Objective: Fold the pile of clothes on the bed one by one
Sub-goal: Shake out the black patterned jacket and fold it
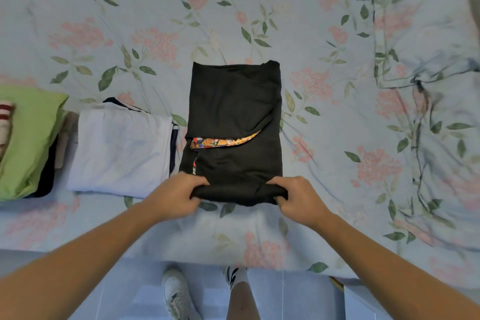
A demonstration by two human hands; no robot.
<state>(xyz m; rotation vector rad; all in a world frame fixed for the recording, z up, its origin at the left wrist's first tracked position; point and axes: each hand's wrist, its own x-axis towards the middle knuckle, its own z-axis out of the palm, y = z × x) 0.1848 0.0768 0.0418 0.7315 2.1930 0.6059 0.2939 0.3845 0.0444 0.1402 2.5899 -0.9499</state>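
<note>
Floor, nearest: white sneaker (176, 291) and a striped sock (235, 277) at the bed's near edge.
Bed (337, 138): pale blue floral sheet, creased and bunched at far right.
Left hand (172, 196): fingers curled over, pinching the near left corner of the black garment (233, 112).
Right hand (298, 199): fingers curled, pinching the near right corner, the edge rolled up in the grip.
Garment position: middle of the bed, directly beyond both hands, near edge lifted between them, the rest lying flat.
Garment look: black, folded to a long rectangle; a curved strip of bright printed lining shows across the middle.
Beside, left: folded pale lilac garment (119, 148) just beside it, dark striped cloth beneath.
Further left: green folded stack (28, 135), partly out of view.
</note>
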